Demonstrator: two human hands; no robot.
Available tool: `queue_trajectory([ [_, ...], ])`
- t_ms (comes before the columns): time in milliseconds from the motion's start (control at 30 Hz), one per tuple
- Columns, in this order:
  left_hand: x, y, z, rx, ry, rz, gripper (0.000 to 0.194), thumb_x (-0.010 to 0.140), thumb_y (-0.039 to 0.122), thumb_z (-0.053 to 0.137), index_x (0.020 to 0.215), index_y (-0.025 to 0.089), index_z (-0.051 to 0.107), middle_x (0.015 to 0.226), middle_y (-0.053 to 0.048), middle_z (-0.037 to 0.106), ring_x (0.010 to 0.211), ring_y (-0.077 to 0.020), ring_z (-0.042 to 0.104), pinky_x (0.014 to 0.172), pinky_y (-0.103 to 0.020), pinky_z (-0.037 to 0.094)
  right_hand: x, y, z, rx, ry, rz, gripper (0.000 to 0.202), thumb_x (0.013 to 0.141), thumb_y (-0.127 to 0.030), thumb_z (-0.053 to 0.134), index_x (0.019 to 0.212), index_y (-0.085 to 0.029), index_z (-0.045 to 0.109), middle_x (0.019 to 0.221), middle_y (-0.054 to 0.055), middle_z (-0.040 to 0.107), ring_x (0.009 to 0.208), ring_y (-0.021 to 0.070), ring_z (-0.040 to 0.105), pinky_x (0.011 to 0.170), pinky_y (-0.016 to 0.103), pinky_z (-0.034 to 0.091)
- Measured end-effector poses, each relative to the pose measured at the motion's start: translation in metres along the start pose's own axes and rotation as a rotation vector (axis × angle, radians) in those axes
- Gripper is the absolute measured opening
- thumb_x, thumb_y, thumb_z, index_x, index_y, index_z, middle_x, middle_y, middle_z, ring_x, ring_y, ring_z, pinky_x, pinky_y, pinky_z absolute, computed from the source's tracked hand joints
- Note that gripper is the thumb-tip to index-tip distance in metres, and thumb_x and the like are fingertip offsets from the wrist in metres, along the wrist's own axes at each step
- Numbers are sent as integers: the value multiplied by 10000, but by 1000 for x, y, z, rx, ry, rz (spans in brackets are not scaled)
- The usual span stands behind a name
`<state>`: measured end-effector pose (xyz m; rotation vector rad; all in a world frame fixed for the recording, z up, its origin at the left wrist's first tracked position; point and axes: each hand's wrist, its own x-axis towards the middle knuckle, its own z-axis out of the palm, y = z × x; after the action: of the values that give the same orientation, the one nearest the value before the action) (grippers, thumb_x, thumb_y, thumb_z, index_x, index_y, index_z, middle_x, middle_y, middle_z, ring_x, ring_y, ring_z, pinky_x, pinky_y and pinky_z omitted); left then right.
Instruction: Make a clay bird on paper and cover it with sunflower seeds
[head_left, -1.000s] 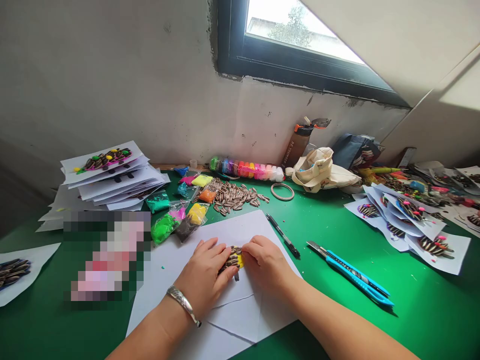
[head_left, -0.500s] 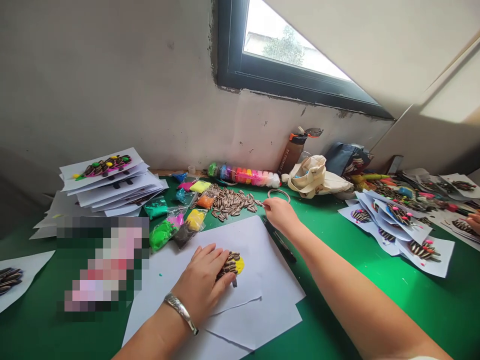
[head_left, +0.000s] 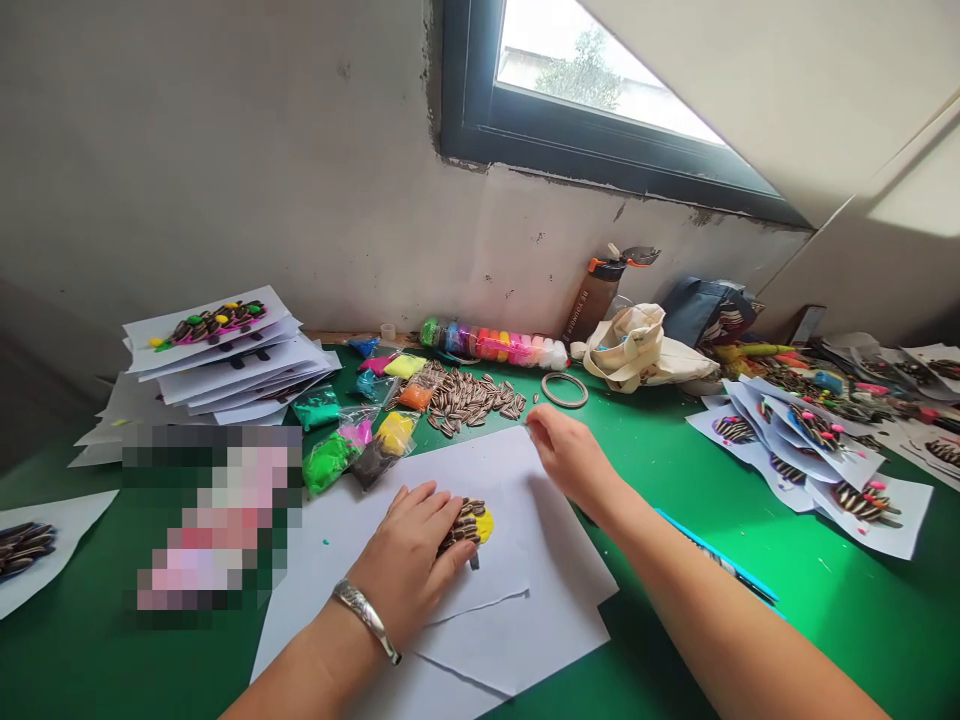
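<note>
My left hand [head_left: 416, 550] lies with its fingers spread on white paper [head_left: 499, 460], partly covering a shape of striped sunflower seeds [head_left: 471, 522] set on yellow clay [head_left: 486, 526]. My right hand [head_left: 562, 445] is over the paper's top right corner, its fingers closed together; whatever they hold, if anything, is too small to make out. Beyond the paper a heap of seeds [head_left: 480, 400] lies on the green table [head_left: 637, 430]. Small bags of coloured clay, including a green one [head_left: 330, 460] and a yellow one [head_left: 395, 432], sit left of the heap.
A stack of decorated sheets [head_left: 225, 370] stands at the left. Along the wall are clay tubs [head_left: 495, 345], a brown bottle [head_left: 592, 300] and a cream bag [head_left: 637, 350]. A grey ring [head_left: 565, 390] lies behind my right hand. More seed pictures [head_left: 810, 460] are at the right.
My right hand has drawn back from the edge of the seed heap toward the paper. A blue pen-like object now shows beside my right forearm. My left hand stays on the seed shape.
</note>
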<state>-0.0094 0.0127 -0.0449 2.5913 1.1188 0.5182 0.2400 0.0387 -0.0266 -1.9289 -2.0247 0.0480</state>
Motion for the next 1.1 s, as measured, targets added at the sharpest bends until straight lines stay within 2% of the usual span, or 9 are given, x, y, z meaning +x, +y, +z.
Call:
queue_trajectory([
  [100, 1, 2, -2, -11, -26, 3, 338, 890, 334, 534, 1177, 182, 627, 1180, -109, 676, 1198, -352, 538, 1030, -607, 398, -43, -25, 2, 313, -18, -201, 166, 934, -146, 448, 915, -210, 600, 841, 18, 639, 758, 128, 573, 693, 218, 428],
  [167, 2, 3, -3, -12, -42, 2, 336, 898, 329, 523, 1181, 179, 622, 1187, -105, 672, 1199, -344, 534, 1034, -593, 398, -60, -36, 7, 442, -43, -246, 169, 920, -140, 469, 870, -209, 615, 796, 13, 625, 721, 128, 561, 649, 218, 421],
  [233, 2, 3, -2, -12, -50, 3, 334, 901, 330, 514, 1179, 179, 621, 1188, -103, 670, 1193, -337, 535, 1035, -581, 399, -66, -42, 13, 494, -48, -245, 167, 897, -120, 489, 851, -204, 626, 771, 15, 612, 712, 134, 553, 631, 225, 414],
  [400, 1, 1, 0, 0, -37, 7, 350, 897, 344, 525, 1190, 176, 616, 1187, -107, 669, 1189, -337, 537, 1037, -584, 391, -61, -42, 21, 503, -8, -228, 164, 849, -81, 526, 869, -193, 644, 790, 29, 612, 740, 150, 549, 652, 245, 422],
  [567, 1, 3, -1, 5, 4, 23, 311, 893, 338, 525, 1149, 199, 634, 1141, -105, 681, 1144, -322, 567, 1015, -567, 418, -61, -40, 23, 528, -33, -268, 226, 821, -35, 533, 892, -212, 654, 823, 27, 640, 793, 158, 563, 697, 256, 443],
  [767, 2, 3, -2, 6, 4, 29, 301, 895, 346, 517, 1132, 207, 639, 1133, -103, 681, 1133, -317, 572, 1010, -561, 423, -61, -37, 23, 526, -19, -304, 223, 839, -47, 521, 917, -216, 643, 815, 23, 664, 782, 159, 569, 700, 264, 446],
  [900, 1, 3, -1, 16, 3, 23, 311, 891, 342, 523, 1144, 204, 642, 1146, -105, 677, 1152, -324, 565, 1016, -568, 419, -61, -36, 25, 476, -59, -285, 208, 843, -61, 539, 916, -216, 656, 810, 26, 659, 801, 167, 564, 707, 269, 443],
  [1100, 0, 2, -1, 17, -12, 20, 341, 897, 338, 522, 1177, 177, 632, 1177, -119, 669, 1178, -336, 549, 1028, -586, 405, -63, -36, 25, 437, -42, -275, 199, 869, -63, 504, 894, -200, 646, 816, 40, 631, 803, 170, 539, 697, 271, 435],
])
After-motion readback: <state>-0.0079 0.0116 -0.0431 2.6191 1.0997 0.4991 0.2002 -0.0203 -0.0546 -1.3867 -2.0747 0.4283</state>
